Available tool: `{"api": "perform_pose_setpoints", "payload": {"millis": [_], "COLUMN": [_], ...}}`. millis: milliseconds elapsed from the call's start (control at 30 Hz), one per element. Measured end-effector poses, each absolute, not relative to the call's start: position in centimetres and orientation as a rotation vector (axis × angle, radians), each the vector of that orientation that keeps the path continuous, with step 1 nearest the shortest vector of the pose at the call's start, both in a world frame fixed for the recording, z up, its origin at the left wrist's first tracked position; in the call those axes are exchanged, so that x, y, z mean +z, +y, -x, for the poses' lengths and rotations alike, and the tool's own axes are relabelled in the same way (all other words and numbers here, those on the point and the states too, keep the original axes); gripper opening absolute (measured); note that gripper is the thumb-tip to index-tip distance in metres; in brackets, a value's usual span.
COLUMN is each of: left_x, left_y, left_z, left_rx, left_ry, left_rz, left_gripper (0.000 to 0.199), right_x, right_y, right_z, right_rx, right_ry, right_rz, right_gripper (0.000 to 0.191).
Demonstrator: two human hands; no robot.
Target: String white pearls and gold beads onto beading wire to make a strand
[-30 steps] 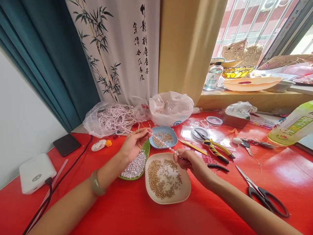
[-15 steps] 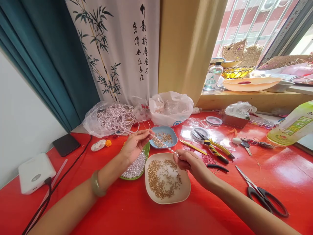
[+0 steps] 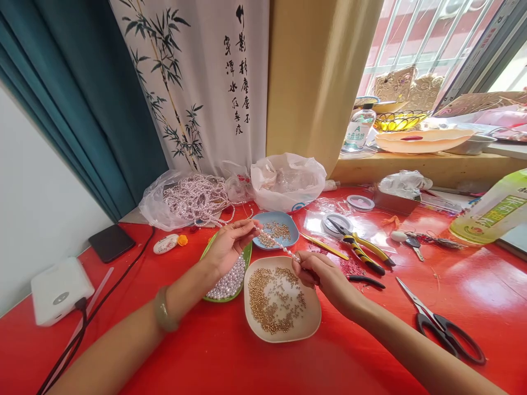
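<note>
Bead strand (image 3: pixel 276 246): short, taut, centre of frame, above the blue dish (image 3: pixel 275 230) and beige plate (image 3: pixel 282 299) of gold beads.
Left hand (image 3: pixel 228 245): fingertips pinched on the strand's upper left end, over the green dish (image 3: pixel 246 257) of pearls.
Right hand (image 3: pixel 319 271): fingertips pinched on the lower right end.
Pliers (image 3: pixel 359 248), scissors (image 3: pixel 442 325): right, on the red table (image 3: pixel 230 351).

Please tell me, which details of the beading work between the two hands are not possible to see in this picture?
- Head view: the thread under the bead strand is too thin to make out.
- Head view: what the right hand pinches is hidden by its curled fingers.
- Head view: the left hand fingertips cover the strand's far end.
- Head view: the holes of the gold beads in the beige dish are too small.
</note>
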State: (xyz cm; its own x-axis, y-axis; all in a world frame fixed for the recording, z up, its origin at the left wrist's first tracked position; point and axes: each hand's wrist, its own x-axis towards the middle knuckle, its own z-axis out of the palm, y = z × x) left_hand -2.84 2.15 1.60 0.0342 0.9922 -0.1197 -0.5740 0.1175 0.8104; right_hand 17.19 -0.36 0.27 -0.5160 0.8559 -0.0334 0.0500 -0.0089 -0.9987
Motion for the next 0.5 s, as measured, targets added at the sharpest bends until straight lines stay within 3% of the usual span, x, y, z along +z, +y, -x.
{"api": "perform_pose_setpoints", "payload": {"millis": [500], "left_x": [1.66], "left_y": [1.85], "left_z": [2.48], "left_rx": [1.320], "left_ry": [0.832], "left_rz": [-0.650], "left_gripper": [0.019], "right_x": [0.23], "right_y": [-0.42], "right_z": [-17.14], "right_rx": [1.564], "right_ry": [-1.627], "right_rz": [0.992], "right_gripper": [0.020]}}
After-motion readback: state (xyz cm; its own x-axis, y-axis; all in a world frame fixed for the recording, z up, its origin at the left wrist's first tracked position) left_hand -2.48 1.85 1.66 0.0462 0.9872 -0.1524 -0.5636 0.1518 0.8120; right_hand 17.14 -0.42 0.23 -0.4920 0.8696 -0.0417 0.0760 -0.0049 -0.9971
